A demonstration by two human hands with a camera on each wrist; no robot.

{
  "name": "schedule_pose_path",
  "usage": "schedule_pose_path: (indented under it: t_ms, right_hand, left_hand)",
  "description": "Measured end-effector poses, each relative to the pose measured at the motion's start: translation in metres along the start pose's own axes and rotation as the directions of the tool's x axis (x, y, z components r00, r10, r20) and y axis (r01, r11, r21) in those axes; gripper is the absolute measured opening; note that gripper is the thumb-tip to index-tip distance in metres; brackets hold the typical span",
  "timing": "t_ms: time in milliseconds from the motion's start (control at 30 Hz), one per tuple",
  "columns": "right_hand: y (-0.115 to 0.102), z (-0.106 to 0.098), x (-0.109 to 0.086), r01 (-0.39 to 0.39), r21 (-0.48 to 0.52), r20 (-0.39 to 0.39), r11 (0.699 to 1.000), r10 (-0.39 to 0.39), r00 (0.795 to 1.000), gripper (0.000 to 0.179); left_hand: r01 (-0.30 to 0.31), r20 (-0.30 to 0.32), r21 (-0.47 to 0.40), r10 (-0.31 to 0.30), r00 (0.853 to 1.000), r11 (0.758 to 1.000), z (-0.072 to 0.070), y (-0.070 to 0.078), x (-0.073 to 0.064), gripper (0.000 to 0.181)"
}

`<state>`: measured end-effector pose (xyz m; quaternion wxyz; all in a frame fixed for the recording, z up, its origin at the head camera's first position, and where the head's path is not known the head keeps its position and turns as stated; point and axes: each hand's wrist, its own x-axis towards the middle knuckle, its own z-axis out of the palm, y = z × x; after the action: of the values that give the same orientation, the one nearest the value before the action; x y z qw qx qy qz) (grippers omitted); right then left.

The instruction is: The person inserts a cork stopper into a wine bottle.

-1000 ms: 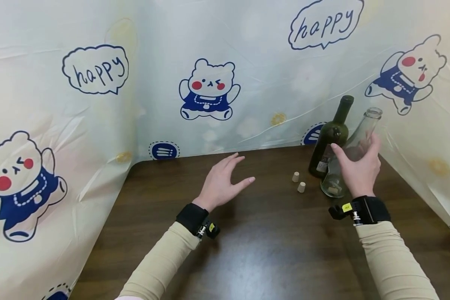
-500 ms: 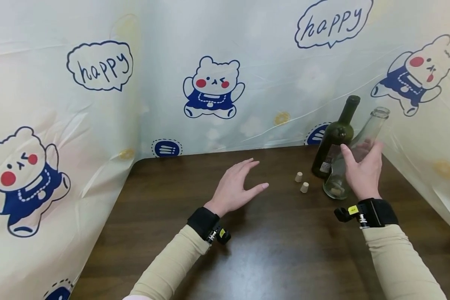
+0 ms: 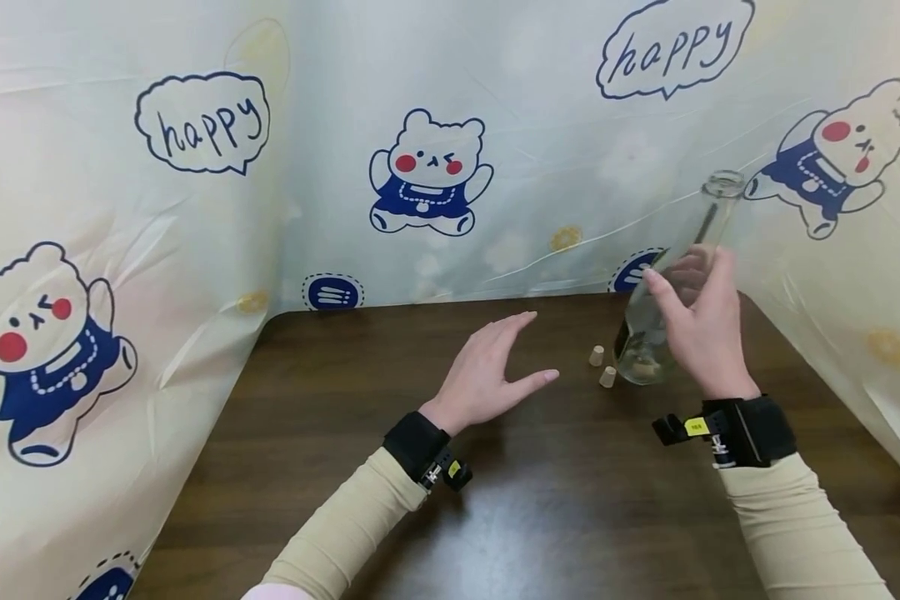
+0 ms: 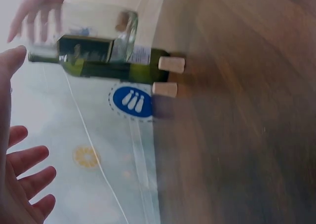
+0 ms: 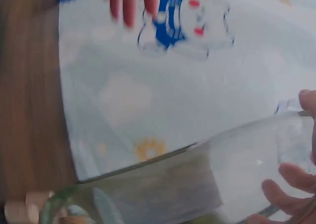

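Note:
My right hand (image 3: 708,333) grips a clear glass bottle (image 3: 648,312) round its body. The bottle leans to the right, and a cork (image 4: 122,20) lies inside near its base, which looks raised off the table in the left wrist view. Behind it stands a dark green bottle (image 4: 113,68) with a label, mostly hidden in the head view. Two small corks (image 3: 597,356) (image 3: 607,377) stand on the table just left of the clear bottle. My left hand (image 3: 483,379) hovers over the table to their left, fingers extended and thumb apart, holding nothing.
The brown wooden table (image 3: 330,400) ends against a pale patterned curtain (image 3: 525,150) at the back and on both sides. The green bottle is close to the back edge.
My right hand has lifted the clear bottle and brought it left, in front of the green bottle. My left hand has shifted to the right, still holding nothing.

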<state>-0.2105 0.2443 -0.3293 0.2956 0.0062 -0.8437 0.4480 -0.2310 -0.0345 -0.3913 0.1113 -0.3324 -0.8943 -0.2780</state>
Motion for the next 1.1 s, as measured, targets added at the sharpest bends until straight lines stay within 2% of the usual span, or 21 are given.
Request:
schedule_pose_path:
  t_ms: [167, 300, 367, 467, 533, 667, 767, 933, 1100]
  right_hand:
    - [-0.025, 0.017, -0.010, 0.077, 0.094, 0.144, 0.993, -0.090, 0.985, 0.064]
    - [-0.040, 0.031, -0.016, 0.098, 0.164, 0.223, 0.982, -0.134, 0.966, 0.062]
    - [-0.046, 0.038, -0.019, 0.098, 0.185, 0.253, 0.978, -0.144, 0.957, 0.062]
    - [-0.052, 0.049, -0.022, 0.094, 0.218, 0.292, 0.971, -0.157, 0.943, 0.061]
    - [-0.056, 0.057, -0.024, 0.091, 0.247, 0.318, 0.965, -0.169, 0.933, 0.062]
    - [-0.063, 0.071, -0.029, 0.071, 0.288, 0.373, 0.955, -0.180, 0.910, 0.061]
    - [-0.065, 0.079, -0.034, 0.060, 0.309, 0.408, 0.949, -0.190, 0.893, 0.058]
    - [-0.066, 0.086, -0.038, 0.066, 0.307, 0.477, 0.949, -0.214, 0.852, 0.054]
    - [-0.060, 0.088, -0.042, 0.096, 0.232, 0.535, 0.968, -0.209, 0.819, 0.054]
  left_hand:
    - [-0.022, 0.044, -0.046, 0.025, 0.999, 0.999, 0.004, 0.015, -0.001, 0.090]
    - [-0.008, 0.074, -0.167, 0.021, 0.997, 0.986, 0.007, 0.027, -0.001, 0.094]
    - [0.013, 0.065, -0.242, 0.002, 0.998, 0.970, 0.007, 0.031, -0.001, 0.095]
    - [0.026, 0.008, -0.306, -0.025, 1.000, 0.952, 0.007, 0.031, -0.001, 0.099]
    - [0.029, -0.042, -0.310, -0.045, 0.998, 0.950, 0.006, 0.030, -0.002, 0.101]
    - [0.023, -0.148, -0.256, -0.063, 0.987, 0.967, 0.003, 0.024, -0.003, 0.102]
    - [0.025, -0.182, -0.225, -0.068, 0.981, 0.974, -0.003, 0.017, -0.006, 0.101]
    - [0.051, -0.146, -0.227, -0.086, 0.986, 0.972, -0.012, 0.006, -0.017, 0.107]
    - [0.104, -0.097, -0.226, -0.129, 0.987, 0.969, -0.011, -0.003, -0.028, 0.102]
